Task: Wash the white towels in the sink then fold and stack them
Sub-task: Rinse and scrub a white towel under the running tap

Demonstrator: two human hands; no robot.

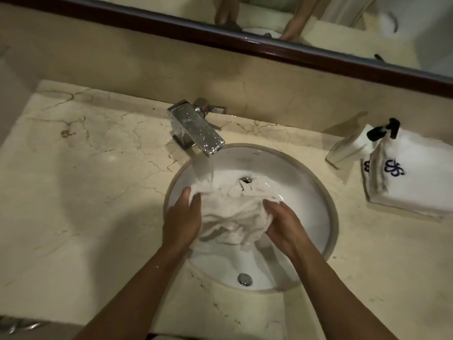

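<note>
Marble counter: in the sink, left hand and right hand clutch a wet towel under the faucet.

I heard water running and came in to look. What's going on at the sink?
A person is washing a white towel in the round sink. The left hand and the right hand grip the bunched, wet cloth from either side, while water from the chrome faucet falls onto its far edge. On the counter to the right, folded white towels with a dark blue emblem lie beside a white pump bottle.
</note>
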